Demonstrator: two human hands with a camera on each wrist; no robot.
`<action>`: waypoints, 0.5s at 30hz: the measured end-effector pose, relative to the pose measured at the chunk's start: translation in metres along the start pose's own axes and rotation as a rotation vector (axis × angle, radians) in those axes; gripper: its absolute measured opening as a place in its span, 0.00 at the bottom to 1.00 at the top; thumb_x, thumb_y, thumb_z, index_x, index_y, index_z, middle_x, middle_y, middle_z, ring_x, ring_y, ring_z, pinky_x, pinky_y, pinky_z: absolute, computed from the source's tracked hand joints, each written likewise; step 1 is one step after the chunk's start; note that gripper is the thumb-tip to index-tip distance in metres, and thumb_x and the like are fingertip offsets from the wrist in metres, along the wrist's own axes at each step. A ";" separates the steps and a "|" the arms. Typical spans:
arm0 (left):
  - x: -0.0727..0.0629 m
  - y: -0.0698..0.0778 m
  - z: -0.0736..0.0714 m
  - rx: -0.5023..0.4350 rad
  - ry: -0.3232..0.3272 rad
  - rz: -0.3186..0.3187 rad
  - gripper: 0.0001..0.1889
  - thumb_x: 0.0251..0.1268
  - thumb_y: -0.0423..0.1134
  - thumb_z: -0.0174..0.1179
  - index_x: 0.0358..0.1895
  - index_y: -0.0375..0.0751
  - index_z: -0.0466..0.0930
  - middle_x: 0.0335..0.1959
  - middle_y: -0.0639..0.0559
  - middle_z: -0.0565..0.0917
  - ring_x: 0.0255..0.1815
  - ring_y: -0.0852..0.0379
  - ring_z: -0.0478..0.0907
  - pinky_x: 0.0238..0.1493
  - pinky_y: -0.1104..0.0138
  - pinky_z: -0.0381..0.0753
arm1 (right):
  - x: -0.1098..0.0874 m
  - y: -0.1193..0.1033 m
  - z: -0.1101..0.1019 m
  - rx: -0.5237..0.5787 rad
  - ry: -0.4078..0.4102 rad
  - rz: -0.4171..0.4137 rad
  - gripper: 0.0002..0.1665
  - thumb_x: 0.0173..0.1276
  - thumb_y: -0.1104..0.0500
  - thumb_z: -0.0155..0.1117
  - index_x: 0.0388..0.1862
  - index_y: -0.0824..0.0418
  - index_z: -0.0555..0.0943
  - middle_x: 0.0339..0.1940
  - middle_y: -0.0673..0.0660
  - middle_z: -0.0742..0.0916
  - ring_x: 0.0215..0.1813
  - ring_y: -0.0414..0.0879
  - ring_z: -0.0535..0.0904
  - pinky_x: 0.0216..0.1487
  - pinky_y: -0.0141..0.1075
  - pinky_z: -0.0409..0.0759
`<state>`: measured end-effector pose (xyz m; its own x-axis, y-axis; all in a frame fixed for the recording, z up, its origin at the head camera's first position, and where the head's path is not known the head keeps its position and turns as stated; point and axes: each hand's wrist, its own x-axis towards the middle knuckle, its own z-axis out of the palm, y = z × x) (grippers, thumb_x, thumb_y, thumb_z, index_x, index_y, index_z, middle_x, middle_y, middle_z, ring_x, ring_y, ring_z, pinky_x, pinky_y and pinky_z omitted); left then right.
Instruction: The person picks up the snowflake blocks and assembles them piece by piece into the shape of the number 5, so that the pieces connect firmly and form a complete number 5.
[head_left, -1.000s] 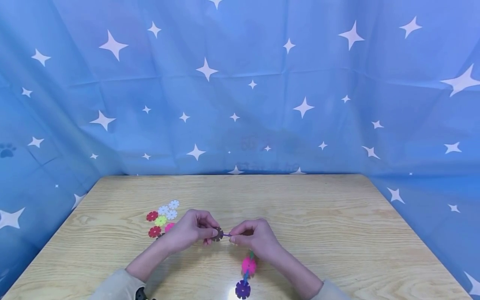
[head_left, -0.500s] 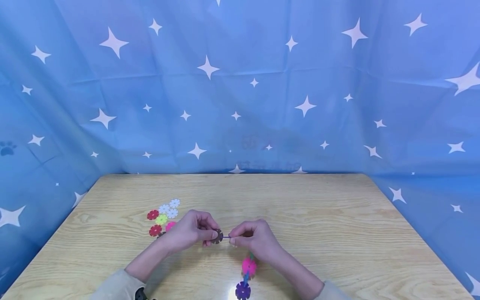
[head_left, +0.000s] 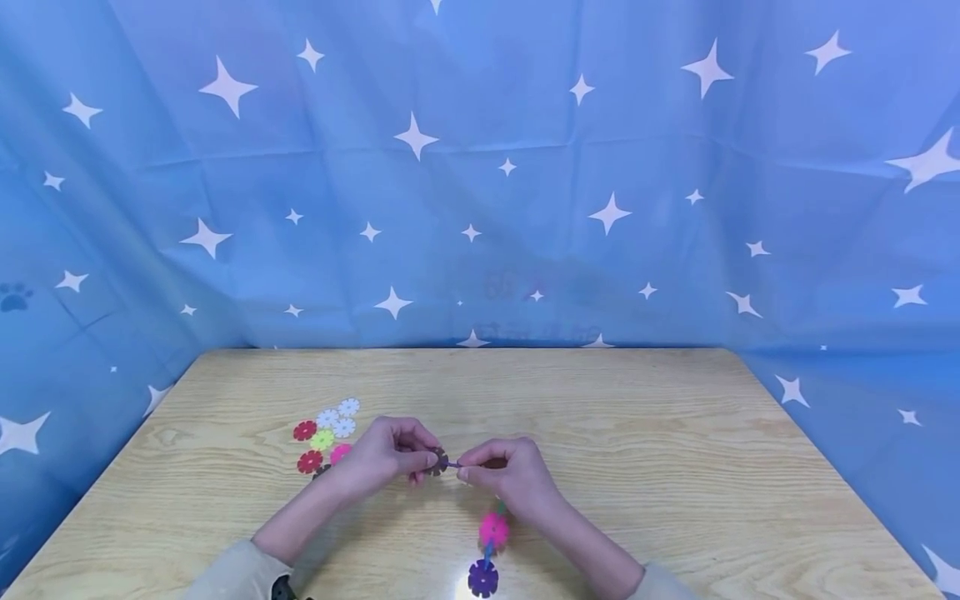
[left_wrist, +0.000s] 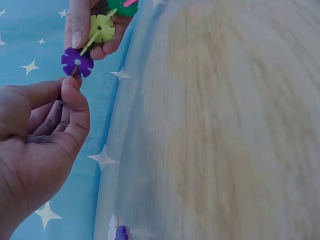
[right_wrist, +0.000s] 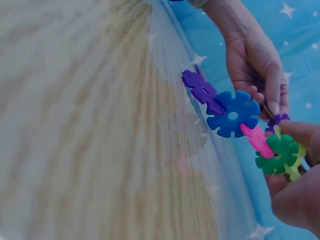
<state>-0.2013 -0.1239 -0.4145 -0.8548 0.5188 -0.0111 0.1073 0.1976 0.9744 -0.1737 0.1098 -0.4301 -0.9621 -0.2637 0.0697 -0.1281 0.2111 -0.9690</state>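
The person's left hand (head_left: 390,454) pinches a dark brown disc (head_left: 437,462) between thumb and fingertips, at its three o'clock side; the right hand (head_left: 517,477), facing it, has its fingers curled on a chain of slotted discs (head_left: 492,533), gripping near the yellow disc (left_wrist: 101,28); the purple end disc (left_wrist: 77,62) sits between the two hands, touching the brown one, though I can't tell how deep the slots go; beyond the yellow come a green disc (right_wrist: 277,154), a pink disc (right_wrist: 259,141), a blue disc (right_wrist: 233,116) and another purple disc (head_left: 483,577), trailing towards seven o'clock from the right hand; on the wooden table (head_left: 637,417), at about ten o'clock from the left hand, lie loose discs (head_left: 322,440) in red, white, yellow-green, pink and something dark, half hidden by the wrist; a starry blue curtain (head_left: 517,83) hangs at twelve o'clock.
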 end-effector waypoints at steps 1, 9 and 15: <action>0.000 0.000 -0.001 0.001 0.008 0.000 0.10 0.67 0.27 0.64 0.49 0.27 0.82 0.35 0.43 0.86 0.32 0.51 0.83 0.35 0.66 0.87 | 0.000 0.000 0.000 0.002 0.003 0.009 0.06 0.61 0.66 0.76 0.37 0.66 0.89 0.37 0.56 0.91 0.39 0.46 0.85 0.39 0.32 0.84; 0.002 -0.004 -0.003 -0.008 0.048 0.005 0.12 0.65 0.27 0.66 0.50 0.28 0.83 0.37 0.43 0.87 0.33 0.52 0.83 0.37 0.65 0.87 | -0.003 -0.001 -0.002 0.064 -0.031 0.011 0.10 0.67 0.64 0.71 0.44 0.69 0.87 0.41 0.59 0.90 0.41 0.46 0.85 0.44 0.31 0.84; 0.002 -0.002 0.000 -0.020 0.032 0.008 0.13 0.61 0.28 0.69 0.49 0.29 0.84 0.38 0.44 0.86 0.37 0.50 0.84 0.40 0.65 0.87 | -0.002 0.000 0.000 0.051 -0.021 0.011 0.10 0.68 0.64 0.70 0.46 0.67 0.87 0.42 0.59 0.90 0.43 0.47 0.86 0.45 0.31 0.84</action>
<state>-0.2029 -0.1229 -0.4163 -0.8697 0.4935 0.0039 0.1045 0.1764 0.9788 -0.1716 0.1105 -0.4303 -0.9580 -0.2816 0.0540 -0.1042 0.1663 -0.9805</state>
